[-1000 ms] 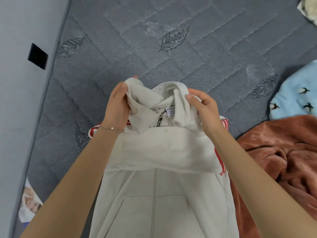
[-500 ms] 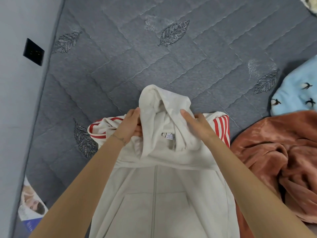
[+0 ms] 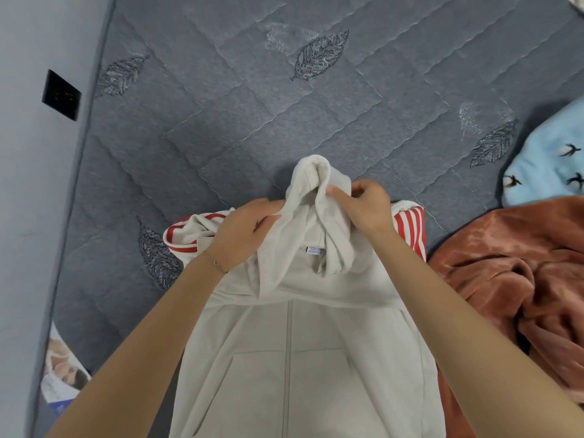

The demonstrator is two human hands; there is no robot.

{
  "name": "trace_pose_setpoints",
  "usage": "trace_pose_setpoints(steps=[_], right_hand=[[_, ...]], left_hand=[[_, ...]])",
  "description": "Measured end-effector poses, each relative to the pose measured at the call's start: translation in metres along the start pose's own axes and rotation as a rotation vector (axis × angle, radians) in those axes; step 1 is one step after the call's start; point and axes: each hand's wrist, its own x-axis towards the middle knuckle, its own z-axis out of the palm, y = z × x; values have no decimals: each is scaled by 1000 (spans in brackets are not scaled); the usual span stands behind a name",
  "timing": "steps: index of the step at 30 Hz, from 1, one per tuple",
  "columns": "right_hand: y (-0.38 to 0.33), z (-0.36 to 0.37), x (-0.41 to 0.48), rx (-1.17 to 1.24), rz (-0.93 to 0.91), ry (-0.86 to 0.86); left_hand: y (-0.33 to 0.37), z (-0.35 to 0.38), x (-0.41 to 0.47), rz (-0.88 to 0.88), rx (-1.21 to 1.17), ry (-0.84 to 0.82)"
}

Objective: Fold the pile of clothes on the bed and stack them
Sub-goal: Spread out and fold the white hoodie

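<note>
A cream zip-up hoodie (image 3: 294,358) lies front side up on the grey quilted mattress (image 3: 252,105), its red-and-white striped sleeves poking out at both shoulders. Its hood (image 3: 311,197) is bunched and points away from me. My left hand (image 3: 243,232) pinches the hood's left edge. My right hand (image 3: 363,205) grips the hood's right edge near its top. Both forearms reach over the hoodie's body.
A rust-brown velvety garment (image 3: 518,273) lies crumpled to the right, touching the hoodie. A light blue garment with small bird prints (image 3: 550,165) sits at the right edge. A wall with a black switch plate (image 3: 61,94) runs along the left. A printed package (image 3: 63,371) lies at the mattress's left edge.
Both hands have lowered the hoodie's top onto the mattress and shifted their grip along the hood. The hood now lies flatter and stretches away from me, and the striped sleeves show.
</note>
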Motion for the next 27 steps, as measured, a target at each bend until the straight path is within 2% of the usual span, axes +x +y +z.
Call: trace_pose_setpoints(steps=[3,6,9,12,15,17,18,20,21,23,24,27], right_hand=[[1,-7,2,144,-8,68],[5,-22,-2,379,-41,187],[13,-35,-8,444,-24,134],[34,-43,-12,268,17,61],[61,-46,-18,-7,16,70],[69,-46,-22,-41,83,21],[70,-45,-23,-41,111,-5],[63,-44,-25,74,105,-27],[56,-42,-25,209,119,-32],[40,-38,-26,501,217,-23],[34,-36,-25,552,265,-4],[25,-29,-17,412,351,-44]], left_hand=[[-1,-2,-3,-8,28,105],[-2,-11,-2,-28,-75,310],[-7,-20,-1,-26,-150,364],[-23,-24,-10,-59,-91,271],[-37,-22,-22,-141,-59,9],[-38,-18,-28,-212,-67,-142],[-36,-17,-29,-254,-106,-162],[-25,-15,-24,-402,-263,-99],[-20,-14,-19,-483,-338,-33],[-14,-10,-5,-583,-379,125],[-12,-7,3,-613,-357,184],[-8,3,21,-729,-326,248]])
